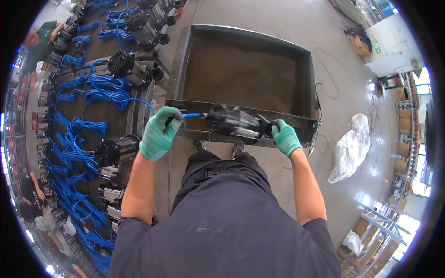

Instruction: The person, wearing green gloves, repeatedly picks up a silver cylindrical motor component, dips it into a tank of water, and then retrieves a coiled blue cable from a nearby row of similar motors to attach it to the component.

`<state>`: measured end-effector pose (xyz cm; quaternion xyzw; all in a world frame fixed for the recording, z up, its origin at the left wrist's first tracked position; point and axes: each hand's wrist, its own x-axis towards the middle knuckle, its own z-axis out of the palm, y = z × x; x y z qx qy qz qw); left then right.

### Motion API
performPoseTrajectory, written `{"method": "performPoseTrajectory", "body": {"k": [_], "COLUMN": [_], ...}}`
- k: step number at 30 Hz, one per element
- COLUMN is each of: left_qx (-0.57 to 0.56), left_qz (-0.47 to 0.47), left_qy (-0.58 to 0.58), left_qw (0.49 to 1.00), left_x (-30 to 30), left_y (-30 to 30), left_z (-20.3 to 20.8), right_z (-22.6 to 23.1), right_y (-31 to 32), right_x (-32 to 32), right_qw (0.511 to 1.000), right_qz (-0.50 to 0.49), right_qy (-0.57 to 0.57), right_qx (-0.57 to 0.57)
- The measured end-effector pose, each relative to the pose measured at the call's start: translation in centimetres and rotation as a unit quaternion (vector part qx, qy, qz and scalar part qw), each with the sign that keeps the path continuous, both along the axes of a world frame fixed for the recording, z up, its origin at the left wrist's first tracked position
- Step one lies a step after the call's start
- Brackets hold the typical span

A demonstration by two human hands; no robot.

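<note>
My shirt (227, 227) occupies lower centre; mid-frame, left hand (159, 133) pinches blue cable (192, 115), right hand (286, 138) grips pump (235, 124); slack cable advisable.

Materials and surface finish of the visible objects.
Pump (235, 124): glossy metal barrel; cable (191, 115): smooth, plastic-looking; gloves (156, 140): matt knitted cloth; tank (311, 88): dull metal walls; sheet (351, 148): crinkled, shiny clear plastic; floor (340, 69): smooth, glossy in patches; shirt (232, 227): matt cloth.
</note>
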<state>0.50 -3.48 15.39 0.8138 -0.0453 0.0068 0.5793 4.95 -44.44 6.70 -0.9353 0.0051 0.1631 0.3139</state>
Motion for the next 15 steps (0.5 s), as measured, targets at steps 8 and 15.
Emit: {"method": "performPoseTrajectory", "body": {"k": [8, 15], "left_qx": [0.103, 0.049], "left_qz": [-0.191, -0.122], "left_qy": [-0.106, -0.066], "left_qw": [0.97, 0.989], "left_x": [3.3, 2.8], "left_y": [-4.6, -4.5], "left_z": [2.1, 1.3], "right_z": [-11.6, -10.0], "right_y": [1.9, 2.7], "right_x": [-2.3, -2.3], "right_qw": [0.989, 0.99], "right_qz": [-0.019, -0.025], "right_qy": [-0.134, -0.127], "right_qx": [-0.061, -0.048]}}
